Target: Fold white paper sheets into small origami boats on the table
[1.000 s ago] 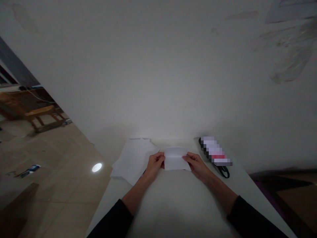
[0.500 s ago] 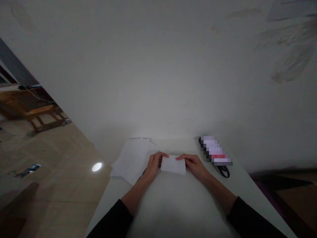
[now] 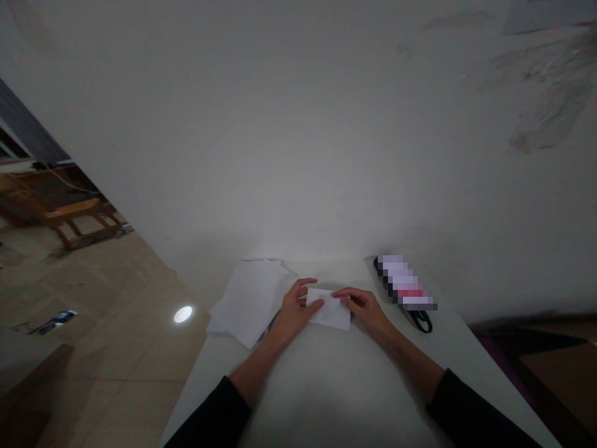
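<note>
Head view: small white paper [image 3: 329, 318] was held over the bench [image 3: 326, 386], between left hand [image 3: 292, 309] and right hand [image 3: 369, 311]. Left thumb was laid on its face, left index finger raised clear of the top edge. Right side was pinched by right fingers. Judged steadied from both sides; bench contact couldn't be told. Loose sheets [image 3: 249, 295] were spread beside left hand.

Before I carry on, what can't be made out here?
All in the head view:
- Small white paper: underside, hidden by its top.
- Dark item by left forearm: partly covered by sheets.
- Phone-like item: face, masked by pixelation.
- Wall sheet: cut off by top edge.
</note>
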Demonstrator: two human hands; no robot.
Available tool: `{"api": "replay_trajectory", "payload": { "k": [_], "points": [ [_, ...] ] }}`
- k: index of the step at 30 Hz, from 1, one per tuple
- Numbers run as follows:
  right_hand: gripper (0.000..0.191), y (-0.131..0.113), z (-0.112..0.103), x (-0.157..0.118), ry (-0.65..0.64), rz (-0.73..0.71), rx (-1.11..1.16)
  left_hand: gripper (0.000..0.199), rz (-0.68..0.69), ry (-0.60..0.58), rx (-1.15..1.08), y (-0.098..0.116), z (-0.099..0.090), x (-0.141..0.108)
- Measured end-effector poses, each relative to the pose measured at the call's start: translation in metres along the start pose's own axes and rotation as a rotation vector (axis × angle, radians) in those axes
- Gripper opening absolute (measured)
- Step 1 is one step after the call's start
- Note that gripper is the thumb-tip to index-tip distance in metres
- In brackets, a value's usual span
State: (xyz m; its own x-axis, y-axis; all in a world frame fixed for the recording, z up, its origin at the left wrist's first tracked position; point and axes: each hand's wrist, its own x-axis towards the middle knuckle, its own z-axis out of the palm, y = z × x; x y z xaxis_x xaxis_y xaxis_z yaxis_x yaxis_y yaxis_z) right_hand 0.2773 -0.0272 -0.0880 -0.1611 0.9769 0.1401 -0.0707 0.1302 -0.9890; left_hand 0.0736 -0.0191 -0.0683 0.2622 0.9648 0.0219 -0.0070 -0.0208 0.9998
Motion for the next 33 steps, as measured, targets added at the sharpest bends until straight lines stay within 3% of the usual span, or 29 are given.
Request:
{"api": "replay_trajectory", "payload": {
  "k": [4,10,14,22,33],
  "points": [
    [0.030,-0.003,0.004,-0.002,0.011,0.010,-0.064,0.071,0.014,-0.042,0.010,0.004,0.003,-0.004],
    [0.023,0.003,0.009,-0.002,0.048,0.006,-0.150,0.033,0.049,0.018,0.293,0.003,0.004,-0.004],
    [0.025,0.002,0.011,-0.004,0.039,-0.032,-0.174,0.027,0.134,0.010,0.455,0.004,0.002,-0.004],
    [0.023,0.000,0.009,-0.005,0.213,0.059,-0.116,0.028,0.118,-0.112,0.316,0.000,-0.001,0.000],
    [0.026,-0.004,0.012,-0.004,0.304,0.067,-0.106,0.031,-0.043,-0.036,0.147,-0.007,0.001,0.004]
  ]
}}
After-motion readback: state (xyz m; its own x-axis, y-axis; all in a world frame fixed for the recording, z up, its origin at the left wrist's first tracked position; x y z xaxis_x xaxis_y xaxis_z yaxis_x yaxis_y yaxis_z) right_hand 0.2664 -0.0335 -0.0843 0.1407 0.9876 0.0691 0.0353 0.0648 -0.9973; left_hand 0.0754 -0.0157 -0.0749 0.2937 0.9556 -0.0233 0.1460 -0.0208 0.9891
